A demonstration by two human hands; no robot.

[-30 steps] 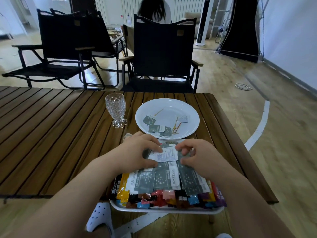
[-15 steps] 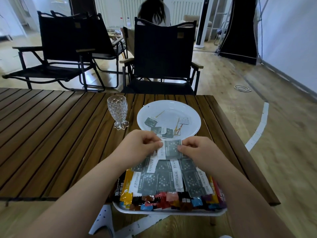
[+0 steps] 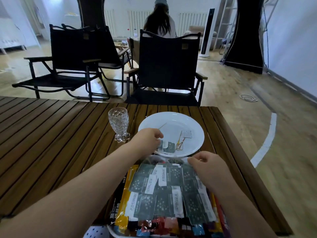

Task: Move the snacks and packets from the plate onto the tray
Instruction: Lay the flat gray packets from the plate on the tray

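Note:
A white plate point(image 3: 197, 127) sits on the wooden table with grey packets point(image 3: 169, 146) at its near left, a white packet point(image 3: 187, 134) to the right and thin sticks point(image 3: 179, 145) between them. My left hand point(image 3: 149, 140) reaches onto the plate; its curled fingers close on a grey packet, partly hiding it. Just in front of the plate, the tray point(image 3: 113, 233) is piled with grey starred packets point(image 3: 164, 186) over colourful snack bars. My right hand point(image 3: 207, 167) rests loosely curled on the pile's far right and holds nothing.
A clear textured glass point(image 3: 119, 124) stands left of the plate, close to my left forearm. The table's point(image 3: 51, 134) right edge runs just beyond the plate and tray. Black folding chairs point(image 3: 168, 66) stand behind the table, with a person point(image 3: 159, 23) seated farther back.
Both hands let go of the packet they laid on the tray pile. My left hand moved forward onto the plate; my right hand stayed over the tray. The camera tilted up.

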